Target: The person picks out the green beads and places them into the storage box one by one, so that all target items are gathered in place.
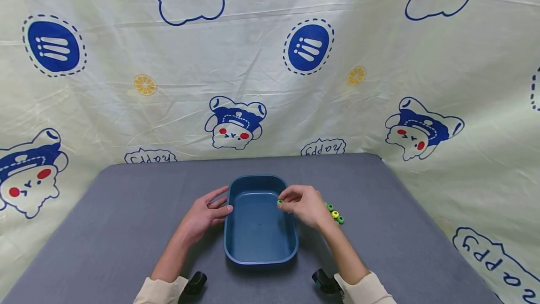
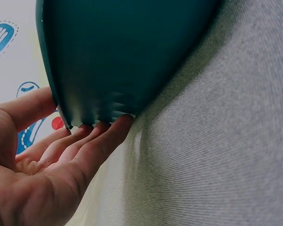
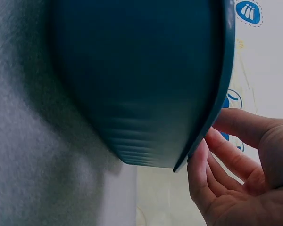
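Note:
A blue rectangular bin [image 1: 260, 261] stands on the grey table. The left hand [image 1: 201, 215] rests against its left side, thumb at the rim and the other fingers spread along the outer wall, as the left wrist view shows with the hand [image 2: 52, 165] touching the bin [image 2: 127, 56]. Over the bin's right rim, the right hand [image 1: 307, 206] pinches a green bead [image 1: 280, 201] between thumb and fingertips. In the right wrist view the right hand [image 3: 245, 169] is beside the rim of the bin [image 3: 141, 84], and the bead is hidden.
Several green and yellow beads [image 1: 335, 214] lie on the table [image 1: 168, 191] to the right of the bin, partly behind the right hand. A printed white curtain [image 1: 261, 60] hangs behind and at the sides of the table.

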`<state>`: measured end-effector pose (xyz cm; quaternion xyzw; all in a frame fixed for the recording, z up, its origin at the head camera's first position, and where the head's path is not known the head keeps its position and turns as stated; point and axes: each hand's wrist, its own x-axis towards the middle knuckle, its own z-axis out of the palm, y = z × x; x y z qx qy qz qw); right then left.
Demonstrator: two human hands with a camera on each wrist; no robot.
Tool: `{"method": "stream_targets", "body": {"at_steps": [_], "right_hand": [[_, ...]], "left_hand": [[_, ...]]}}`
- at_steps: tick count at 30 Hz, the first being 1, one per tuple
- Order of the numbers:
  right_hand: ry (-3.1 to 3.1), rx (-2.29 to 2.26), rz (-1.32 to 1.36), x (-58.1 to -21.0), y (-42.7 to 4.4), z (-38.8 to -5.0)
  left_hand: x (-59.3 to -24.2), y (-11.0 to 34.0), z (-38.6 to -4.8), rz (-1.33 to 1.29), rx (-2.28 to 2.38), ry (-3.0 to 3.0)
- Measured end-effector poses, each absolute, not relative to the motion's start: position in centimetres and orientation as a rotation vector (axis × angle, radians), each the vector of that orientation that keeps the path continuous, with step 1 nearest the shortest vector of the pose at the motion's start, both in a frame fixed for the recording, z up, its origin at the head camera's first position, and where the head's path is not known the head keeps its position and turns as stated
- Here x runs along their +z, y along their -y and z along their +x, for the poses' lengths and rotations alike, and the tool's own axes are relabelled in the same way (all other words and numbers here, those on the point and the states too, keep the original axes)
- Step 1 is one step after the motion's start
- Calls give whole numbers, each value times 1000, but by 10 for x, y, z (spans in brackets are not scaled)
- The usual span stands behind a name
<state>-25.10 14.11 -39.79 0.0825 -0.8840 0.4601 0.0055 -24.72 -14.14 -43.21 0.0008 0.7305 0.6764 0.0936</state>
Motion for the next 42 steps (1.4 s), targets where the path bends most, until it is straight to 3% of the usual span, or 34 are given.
{"method": "stream_targets", "body": {"at_steps": [42], "right_hand": [[2768, 1405, 266, -406, -136, -254]], "left_hand": [[-433, 144, -247, 22, 2033, -2131]]}}
